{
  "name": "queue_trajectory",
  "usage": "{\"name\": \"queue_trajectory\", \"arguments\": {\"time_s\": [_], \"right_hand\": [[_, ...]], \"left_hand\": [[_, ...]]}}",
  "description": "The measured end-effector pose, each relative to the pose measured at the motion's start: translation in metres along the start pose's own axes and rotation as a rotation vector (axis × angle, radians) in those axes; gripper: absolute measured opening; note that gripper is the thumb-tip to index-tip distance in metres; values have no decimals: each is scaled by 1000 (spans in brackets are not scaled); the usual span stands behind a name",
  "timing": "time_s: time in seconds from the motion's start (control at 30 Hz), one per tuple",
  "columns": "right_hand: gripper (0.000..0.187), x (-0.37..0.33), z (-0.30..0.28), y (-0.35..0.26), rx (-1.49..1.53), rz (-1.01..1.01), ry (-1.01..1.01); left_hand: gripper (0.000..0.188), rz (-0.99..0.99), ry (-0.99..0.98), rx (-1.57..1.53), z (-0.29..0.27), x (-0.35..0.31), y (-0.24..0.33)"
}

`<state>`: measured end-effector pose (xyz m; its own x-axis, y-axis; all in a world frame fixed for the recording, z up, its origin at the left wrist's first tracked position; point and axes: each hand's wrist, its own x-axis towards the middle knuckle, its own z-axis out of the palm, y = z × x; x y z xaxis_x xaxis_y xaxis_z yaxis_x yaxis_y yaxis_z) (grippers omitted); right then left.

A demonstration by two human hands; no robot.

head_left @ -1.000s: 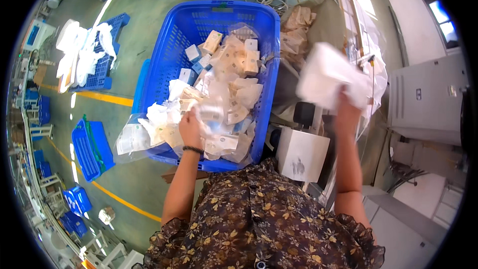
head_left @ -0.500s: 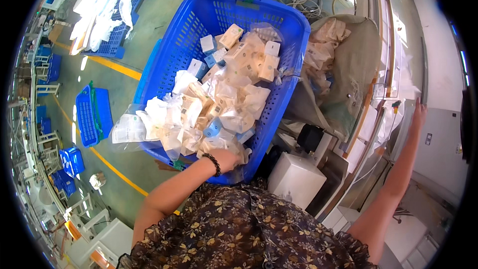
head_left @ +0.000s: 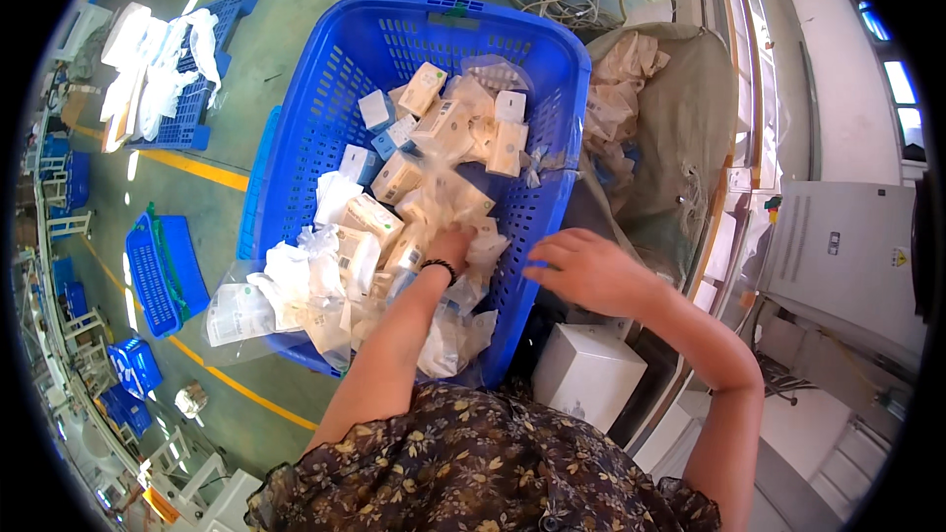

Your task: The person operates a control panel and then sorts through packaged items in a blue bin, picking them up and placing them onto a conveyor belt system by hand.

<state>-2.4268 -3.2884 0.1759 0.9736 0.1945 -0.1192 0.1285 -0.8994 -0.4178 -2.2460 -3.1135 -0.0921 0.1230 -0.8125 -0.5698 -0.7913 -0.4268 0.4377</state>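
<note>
Your left hand (head_left: 451,244) is buried among the clear-bagged small boxes (head_left: 414,207) in the blue basket (head_left: 325,69); whether its fingers are clenched on one you cannot tell, since the packets hide them. Your right hand (head_left: 589,271) hangs empty with fingers spread, just over the basket's right rim. The packets fill the basket's near half. A sack (head_left: 680,128) of more packets lies to the right, and a white box (head_left: 588,374) sits below your right hand.
</note>
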Motion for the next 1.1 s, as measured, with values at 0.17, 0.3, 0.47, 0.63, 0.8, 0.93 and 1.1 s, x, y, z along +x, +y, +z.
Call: {"name": "queue_trajectory", "arguments": {"time_s": [0.17,0.3,0.47,0.63,0.8,0.93,1.1], "right_hand": [[94,69,67,5,312,249,133],[111,123,36,-12,544,121,294],[53,117,-4,-9,566,105,461],[51,17,-8,130,-348,405,1192],[85,-67,108,231,-479,1262,93],[99,-20,91,198,-351,1125,-288],[76,-46,35,181,-152,937,47]], "left_hand": [[38,-185,336,-804,-75,-48,5],[38,226,499,-1390,-125,-80,19],[61,347,281,-1662,-229,-157,59],[56,114,853,-503,-202,-210,33],[91,23,122,155,-66,-252,53],[98,-116,-12,227,-4,-204,33],[65,-134,59,112,35,-168,-4]]}}
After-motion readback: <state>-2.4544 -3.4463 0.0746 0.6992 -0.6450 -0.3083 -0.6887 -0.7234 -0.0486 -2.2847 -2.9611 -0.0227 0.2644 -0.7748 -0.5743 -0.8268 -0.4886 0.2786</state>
